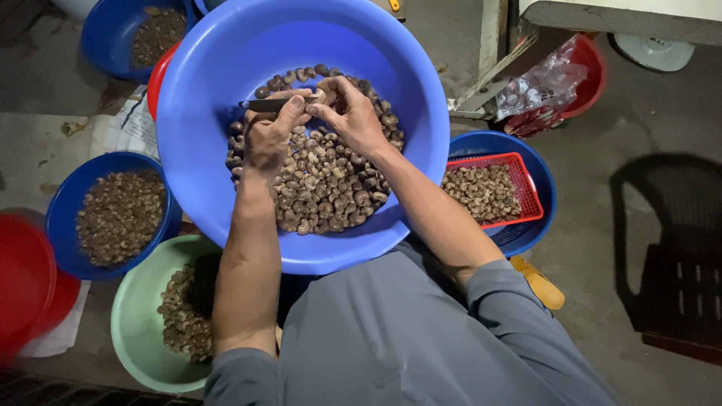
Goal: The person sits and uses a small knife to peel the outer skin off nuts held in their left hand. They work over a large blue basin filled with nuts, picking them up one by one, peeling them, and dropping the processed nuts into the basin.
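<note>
**Brown nuts, small knife, big blue basin**

I see my left hand [268,135] closed around a small dark knife [267,105], while my right hand [352,114] pinches one nut [322,95] at the blade. Both hover over the nut pile [327,184] in the blue basin [226,150]. Beyond it sits a red basket [519,177].

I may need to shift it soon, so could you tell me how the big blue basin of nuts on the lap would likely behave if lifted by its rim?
The blue basin looks like thin plastic, so its rim may flex. The nuts heaped in its bottom probably make it bottom-heavy, and being loose, they would likely slide if it tilts.
</note>
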